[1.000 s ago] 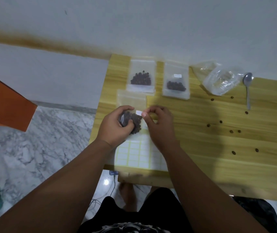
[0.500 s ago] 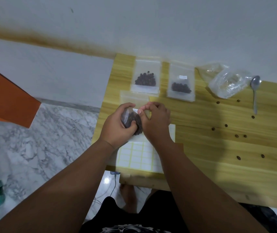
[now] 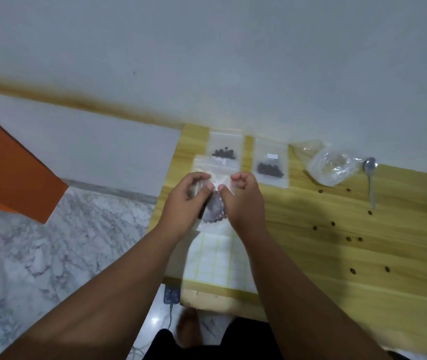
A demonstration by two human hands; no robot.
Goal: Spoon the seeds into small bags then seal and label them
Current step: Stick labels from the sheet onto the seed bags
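My left hand (image 3: 185, 203) and my right hand (image 3: 243, 201) both pinch a small clear bag of dark seeds (image 3: 216, 209), held just above the wooden table (image 3: 363, 255). Both thumbs press on the bag's upper part. A sheet of white labels (image 3: 213, 258) lies under my wrists at the table's near edge. Two filled small bags lie at the back: one (image 3: 225, 149) without a visible label, one (image 3: 270, 166) with a white label. An empty small bag (image 3: 204, 165) lies behind my hands. A metal spoon (image 3: 370, 178) lies at the right.
A crumpled clear plastic bag (image 3: 330, 165) sits beside the spoon. Several loose seeds (image 3: 333, 223) are scattered over the right half of the table. The wall runs right behind the table. Marble floor and an orange object (image 3: 7, 165) lie to the left.
The bag has been turned from bunched in my left hand to stretched flat between both hands. My right hand moved from the bag's side to its top, and the label is no longer visible at my fingertips.
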